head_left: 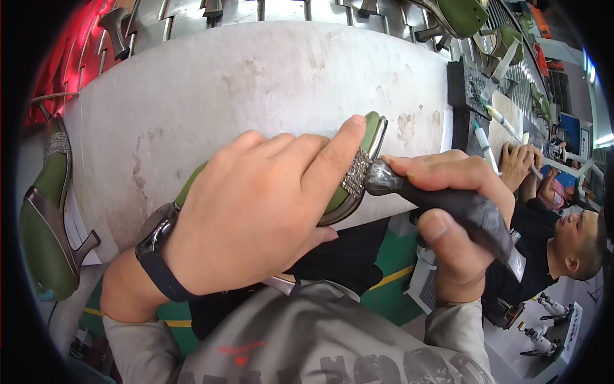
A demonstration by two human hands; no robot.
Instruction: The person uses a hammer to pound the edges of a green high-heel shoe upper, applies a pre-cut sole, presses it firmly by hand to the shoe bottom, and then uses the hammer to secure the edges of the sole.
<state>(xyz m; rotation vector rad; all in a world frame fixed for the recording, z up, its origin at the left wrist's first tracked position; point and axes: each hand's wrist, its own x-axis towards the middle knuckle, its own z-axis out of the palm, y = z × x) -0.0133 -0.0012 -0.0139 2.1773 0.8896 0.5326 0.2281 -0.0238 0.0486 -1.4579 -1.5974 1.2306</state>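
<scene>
My left hand [256, 205] lies over a green heeled shoe [371, 131] and grips it, its index finger stretched toward the toe. A glittering rhinestone band [355, 176] crosses the shoe near the toe; most of the shoe's back is hidden under my hand. In my right hand [470, 171] is a black-wrapped hand tool [441, 200], thumb below and fingers above. Its rounded, silver-grey end meets the band's right side, while a flat metal blade sticks out at the other end. On my left wrist is a dark watch [157, 230].
A pale worktable [288, 77] lies under the shoe. Another green heeled shoe [45, 237] stands at the left edge. Beyond runs a metal slat conveyor [307, 9] carrying green shoes [457, 16]. Right are black trays [470, 89], thin tubes [502, 121] and a co-worker's hand [517, 163].
</scene>
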